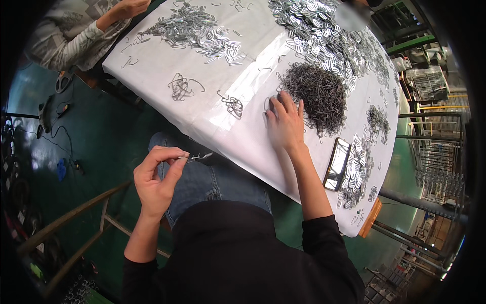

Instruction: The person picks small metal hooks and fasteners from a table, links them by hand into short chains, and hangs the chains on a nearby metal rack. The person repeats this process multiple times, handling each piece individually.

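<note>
My left hand [158, 177] is raised in front of the table's edge, over my lap. Its thumb and fingertips pinch a small metal piece [200, 157] that has thin wire-like ends; its exact kind is too small to tell. Over the white-covered table [268, 147], my right hand [287, 121] reaches forward with its fingers apart. Those fingertips are at the near left side of a heap of dark wire hooks [319, 96]. Whether they touch a hook there is hard to see.
Flat silver metal pieces [324, 38] are heaped behind the hooks, with another pile [195, 30] at the far left. A phone [337, 164] lies beside more silver pieces [356, 172]. Loose hooks [234, 106] lie left of my right hand. Another person's hand [129, 9] is at the far left.
</note>
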A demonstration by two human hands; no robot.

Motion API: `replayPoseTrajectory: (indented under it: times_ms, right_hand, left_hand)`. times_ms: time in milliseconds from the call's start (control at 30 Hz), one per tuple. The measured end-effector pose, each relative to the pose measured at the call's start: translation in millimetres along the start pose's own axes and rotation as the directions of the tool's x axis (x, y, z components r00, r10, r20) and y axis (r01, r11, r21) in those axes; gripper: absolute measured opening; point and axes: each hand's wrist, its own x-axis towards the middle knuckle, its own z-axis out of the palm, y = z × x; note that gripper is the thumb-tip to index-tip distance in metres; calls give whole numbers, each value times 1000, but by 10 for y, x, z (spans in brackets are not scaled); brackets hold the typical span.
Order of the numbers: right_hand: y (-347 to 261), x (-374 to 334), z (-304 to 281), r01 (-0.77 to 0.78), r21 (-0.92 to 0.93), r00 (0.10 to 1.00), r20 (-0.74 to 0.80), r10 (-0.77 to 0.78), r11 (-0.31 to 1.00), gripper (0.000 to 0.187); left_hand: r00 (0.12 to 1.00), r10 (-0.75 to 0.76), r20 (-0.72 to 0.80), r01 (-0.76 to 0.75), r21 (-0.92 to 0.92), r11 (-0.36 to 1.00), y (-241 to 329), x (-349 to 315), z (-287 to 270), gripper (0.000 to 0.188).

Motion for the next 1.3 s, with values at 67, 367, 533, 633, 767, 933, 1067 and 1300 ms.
replayPoseTrajectory:
  times_ms: [67, 367, 533, 633, 767, 933, 1067, 1300]
  right_hand:
    - [48, 97, -13, 13, 61, 994, -107, -7, 998, 21]
    - [379, 1633, 233, -39, -16, 894, 447, 42, 999, 22]
    - [334, 1458, 220, 39, -15, 916, 400, -30, 999, 18]
    - [244, 1162, 92, -129, 266, 959, 279, 52, 955, 15]
    - [-71, 638, -128, -316, 643, 934, 339, 111, 698, 12]
    - [-654, 117, -409, -485, 837, 874, 476, 99, 251, 17]
    - [-1045, -144, -652, -520, 854, 854, 520, 15, 23, 15]
    - [-1422, -413, -760, -443, 894, 896, 442, -31, -63, 5]
  left_hand:
    - [1000, -12, 7, 12, 0, 1000, -64, -53, 22, 15]
    - [1000, -5, -18, 7, 133, 991, -71, -220, 108, 12]
    - [1000, -21, -10, 22, 111, 994, -134, -246, 152, 15]
    - [1000, 0, 1, -1, 131, 991, -177, -284, 169, 15]
    - [1000, -10, 19, 6, 173, 985, -161, -317, 167, 14]
    - [1000, -5, 6, 4, 168, 986, -94, -311, 195, 14]
    - [1000, 31, -1, -30, 222, 975, -80, -296, 217, 15]
    - [995, 74, -65, -59, 202, 978, -156, -341, 241, 19]
